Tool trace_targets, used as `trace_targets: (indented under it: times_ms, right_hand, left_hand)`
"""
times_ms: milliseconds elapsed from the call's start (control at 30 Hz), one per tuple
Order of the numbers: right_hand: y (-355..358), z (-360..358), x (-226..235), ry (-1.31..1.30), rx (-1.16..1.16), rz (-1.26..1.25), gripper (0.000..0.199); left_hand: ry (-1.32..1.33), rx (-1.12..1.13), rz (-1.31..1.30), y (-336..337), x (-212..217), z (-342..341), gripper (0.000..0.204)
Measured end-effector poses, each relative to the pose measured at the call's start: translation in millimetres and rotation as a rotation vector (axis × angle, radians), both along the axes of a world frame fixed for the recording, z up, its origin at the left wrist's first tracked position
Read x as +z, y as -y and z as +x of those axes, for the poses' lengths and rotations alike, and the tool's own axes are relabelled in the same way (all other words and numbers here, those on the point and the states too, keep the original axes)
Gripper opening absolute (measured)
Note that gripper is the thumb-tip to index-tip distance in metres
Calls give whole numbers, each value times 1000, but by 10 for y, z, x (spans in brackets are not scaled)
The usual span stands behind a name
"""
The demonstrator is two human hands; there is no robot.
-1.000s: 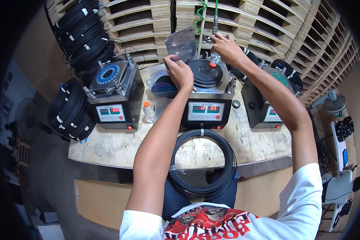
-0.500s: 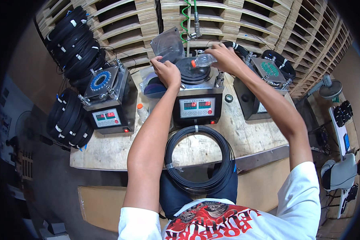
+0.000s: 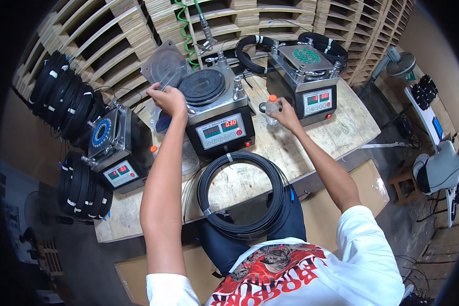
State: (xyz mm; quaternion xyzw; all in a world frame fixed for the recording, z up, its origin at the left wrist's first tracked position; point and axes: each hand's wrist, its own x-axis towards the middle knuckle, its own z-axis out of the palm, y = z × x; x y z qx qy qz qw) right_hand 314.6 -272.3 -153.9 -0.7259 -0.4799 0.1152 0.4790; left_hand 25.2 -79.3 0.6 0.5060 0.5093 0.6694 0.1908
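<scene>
My left hand (image 3: 168,100) is raised beside the middle machine (image 3: 220,121) and grips the edge of a clear round lid (image 3: 162,65) tilted up at the machine's left. The machine's dark round disc (image 3: 203,85) lies uncovered on top. My right hand (image 3: 285,116) is to the right of that machine, closed around a small clear bottle with an orange cap (image 3: 272,106), held just above the wooden table (image 3: 336,136). A coil of thin black cable (image 3: 240,194) lies at the table's near edge against my lap.
A left machine with a blue ring fixture (image 3: 111,148) and a right machine with a green dotted plate (image 3: 308,80) flank the middle one. Bundles of black cable coils (image 3: 66,102) hang at the left. Another orange-capped bottle (image 3: 155,151) stands between machines. Wooden pallets (image 3: 270,15) rise behind.
My right hand has come off the middle machine's top and moved right and down with the orange-capped bottle. My left hand stays at the lid. The view has shifted left.
</scene>
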Motion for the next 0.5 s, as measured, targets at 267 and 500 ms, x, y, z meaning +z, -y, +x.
trace_targets:
  times_ms: [267,500]
  right_hand:
    - [229,-235,-452,-67,6,24,64]
    - [122,-130,229,-71,54,241,61]
  left_hand:
    - [80,-59,-141,-319,-182,-232,32]
    - [-99,-631,-150,-468,-215,-716,41]
